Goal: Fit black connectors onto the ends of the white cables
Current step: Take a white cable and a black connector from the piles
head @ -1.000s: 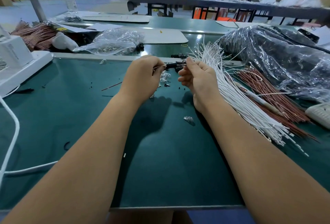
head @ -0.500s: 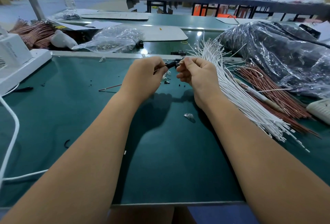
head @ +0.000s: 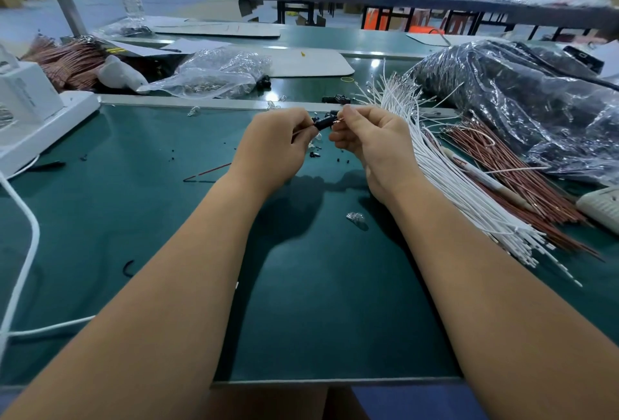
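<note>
Both forearms are stretched forward over the green work mat. A small black plastic connector is pinched in the curled left hand; a thin wire end is pinched by the right hand at it. A bundle of white cables lies just right.

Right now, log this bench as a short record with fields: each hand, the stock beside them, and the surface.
left hand: left hand pinches a black connector, a thin reddish wire trailing from it
right hand: right hand, fingers pinching a copper-tipped wire end at the connector's mouth
white cables: white cables fanned in a bundle right of the right hand
brown wires: brown wires lying beyond the white bundle
loose connectors: spare black connectors at the mat's far edge
surface: green mat
</note>
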A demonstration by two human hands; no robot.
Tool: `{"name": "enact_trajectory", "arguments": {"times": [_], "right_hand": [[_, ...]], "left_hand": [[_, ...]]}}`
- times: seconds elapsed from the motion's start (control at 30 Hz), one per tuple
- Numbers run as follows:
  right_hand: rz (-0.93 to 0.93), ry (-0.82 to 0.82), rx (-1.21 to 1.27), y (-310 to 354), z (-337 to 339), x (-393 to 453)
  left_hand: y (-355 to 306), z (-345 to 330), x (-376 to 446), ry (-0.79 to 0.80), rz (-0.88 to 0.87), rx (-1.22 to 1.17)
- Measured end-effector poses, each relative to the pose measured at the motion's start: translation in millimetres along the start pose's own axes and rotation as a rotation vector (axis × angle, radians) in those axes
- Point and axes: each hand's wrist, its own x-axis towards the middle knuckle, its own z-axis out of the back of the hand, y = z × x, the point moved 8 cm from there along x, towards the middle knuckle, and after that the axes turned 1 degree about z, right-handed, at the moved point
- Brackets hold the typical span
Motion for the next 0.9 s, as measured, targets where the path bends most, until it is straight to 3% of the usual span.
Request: {"name": "enact_trajectory", "arguments": {"times": [0.27, 0.5, 0.9], "right_hand": [[-0.078, -0.054, -0.035, -4.8, 4.0, -2.6], [-0.034, -0.061, -0.198, -0.2, 2.4, -4.1], [-0.007, -0.092, -0.251, 1.2, 5.3, -4.1]], "left_hand": [[-2.8, 0.0, -1.0, -0.014, -0.04, 0.021], [-3.5, -2.7, -1.9, -0.008, -0.047, -0.015], [-8.7, -1.8, -1.5, -0.035, -0.096, 0.019]]}}
